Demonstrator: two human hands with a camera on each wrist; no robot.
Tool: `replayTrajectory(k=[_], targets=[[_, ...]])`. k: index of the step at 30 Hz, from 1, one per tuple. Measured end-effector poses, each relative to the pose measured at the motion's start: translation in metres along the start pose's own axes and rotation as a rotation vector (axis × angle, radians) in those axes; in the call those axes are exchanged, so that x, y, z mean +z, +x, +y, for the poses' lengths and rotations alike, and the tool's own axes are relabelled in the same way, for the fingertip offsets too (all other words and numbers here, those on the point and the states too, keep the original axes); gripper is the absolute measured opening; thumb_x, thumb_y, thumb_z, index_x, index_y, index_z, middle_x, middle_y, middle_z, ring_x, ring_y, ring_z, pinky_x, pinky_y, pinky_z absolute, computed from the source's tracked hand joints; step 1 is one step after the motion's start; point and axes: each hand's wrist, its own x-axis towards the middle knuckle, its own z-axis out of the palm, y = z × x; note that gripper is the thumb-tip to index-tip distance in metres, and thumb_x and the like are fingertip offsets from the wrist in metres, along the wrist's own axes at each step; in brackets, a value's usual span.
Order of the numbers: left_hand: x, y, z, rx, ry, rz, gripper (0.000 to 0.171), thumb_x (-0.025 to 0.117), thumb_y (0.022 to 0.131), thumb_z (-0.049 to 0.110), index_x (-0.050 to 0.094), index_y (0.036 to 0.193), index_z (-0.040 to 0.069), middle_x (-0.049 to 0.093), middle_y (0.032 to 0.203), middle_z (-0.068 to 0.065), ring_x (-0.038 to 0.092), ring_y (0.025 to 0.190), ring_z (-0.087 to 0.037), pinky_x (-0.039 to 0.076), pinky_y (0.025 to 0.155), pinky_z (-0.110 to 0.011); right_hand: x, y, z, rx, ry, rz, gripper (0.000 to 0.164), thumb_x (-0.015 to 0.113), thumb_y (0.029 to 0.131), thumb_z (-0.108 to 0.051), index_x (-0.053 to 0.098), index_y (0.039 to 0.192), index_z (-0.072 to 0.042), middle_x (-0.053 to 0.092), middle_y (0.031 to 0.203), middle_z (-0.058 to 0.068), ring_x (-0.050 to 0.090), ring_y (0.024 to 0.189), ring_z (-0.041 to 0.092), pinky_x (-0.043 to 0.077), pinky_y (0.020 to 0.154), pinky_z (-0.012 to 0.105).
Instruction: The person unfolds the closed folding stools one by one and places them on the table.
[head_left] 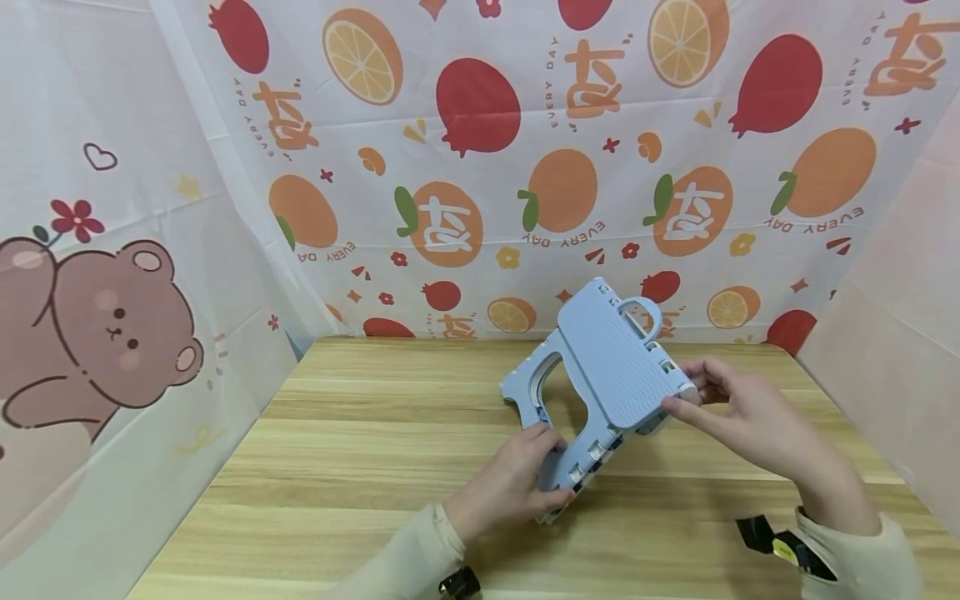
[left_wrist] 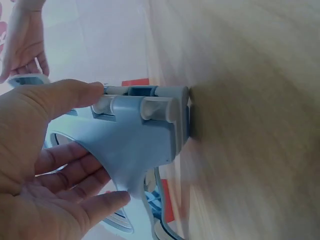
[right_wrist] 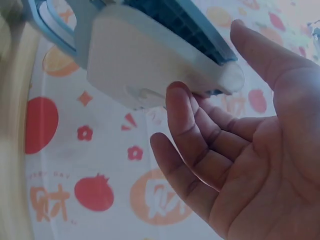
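Observation:
A light-blue plastic folding stool (head_left: 611, 358) is tilted and partly unfolded over the table, its ribbed top slanting and a small carry loop at the far edge. My left hand (head_left: 513, 475) grips the leg panel near its lower end. In the left wrist view, that hand's thumb lies on the hinged edge of the leg panel (left_wrist: 135, 135), while several fingers reach into the cutout. With thumb and curled fingers, my right hand (head_left: 750, 417) holds the near right corner of the top. From the right wrist view, a white folded panel (right_wrist: 135, 60) shows under the top.
The wood-grain table (head_left: 337, 467) stretches out around the stool. Behind it hangs a fruit-printed cloth (head_left: 480, 200), and a bear-printed cloth (head_left: 120, 325) is on the left. A black strap (head_left: 787, 546) is at the right sleeve.

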Motion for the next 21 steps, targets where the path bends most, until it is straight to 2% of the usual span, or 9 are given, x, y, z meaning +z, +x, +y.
replayTrajectory(k=[5, 9, 13, 17, 21], targets=[[-0.002, 0.001, 0.003, -0.026, 0.008, -0.004, 0.047, 0.095, 0.081, 0.022, 0.069, 0.116, 0.002, 0.072, 0.108, -0.009, 0.069, 0.090, -0.016, 0.057, 0.079, -0.016, 0.005, -0.003, -0.016, -0.092, -0.013, 0.072, 0.042, 0.084, 0.095, -0.035, 0.065, 0.128, -0.018, 0.076, 0.102, -0.007, 0.071, 0.094, 0.006, 0.051, 0.071, 0.023], [-0.005, 0.002, 0.005, -0.073, -0.009, -0.037, 0.050, 0.094, 0.083, 0.024, 0.069, 0.121, 0.002, 0.075, 0.112, -0.010, 0.072, 0.093, -0.018, 0.058, 0.082, -0.016, 0.011, -0.004, -0.026, -0.146, -0.005, 0.106, 0.050, 0.088, 0.092, -0.032, 0.065, 0.134, -0.019, 0.076, 0.112, -0.008, 0.070, 0.098, 0.004, 0.054, 0.085, 0.017], [-0.005, 0.002, 0.006, -0.100, -0.043, -0.053, 0.054, 0.094, 0.083, 0.022, 0.068, 0.125, 0.001, 0.077, 0.115, -0.012, 0.075, 0.094, -0.022, 0.058, 0.081, -0.016, 0.019, -0.002, -0.033, -0.200, 0.049, 0.117, 0.053, 0.088, 0.092, -0.026, 0.064, 0.139, -0.017, 0.075, 0.125, -0.003, 0.070, 0.105, 0.002, 0.051, 0.098, 0.010], [-0.004, 0.003, 0.004, -0.113, -0.078, -0.064, 0.054, 0.094, 0.084, 0.018, 0.068, 0.128, 0.002, 0.078, 0.120, -0.011, 0.077, 0.103, -0.022, 0.061, 0.090, -0.020, 0.029, 0.002, -0.036, -0.277, 0.109, 0.134, 0.057, 0.088, 0.091, -0.017, 0.063, 0.142, -0.014, 0.073, 0.132, 0.001, 0.069, 0.110, 0.003, 0.051, 0.100, 0.009], [-0.001, 0.003, 0.002, -0.118, -0.120, -0.074, 0.057, 0.093, 0.084, 0.016, 0.067, 0.133, 0.003, 0.078, 0.127, -0.011, 0.077, 0.115, -0.021, 0.060, 0.103, -0.027, 0.041, 0.006, -0.038, -0.343, 0.139, 0.122, 0.064, 0.089, 0.089, -0.013, 0.061, 0.147, -0.015, 0.073, 0.131, -0.002, 0.070, 0.114, 0.005, 0.055, 0.101, 0.017]])
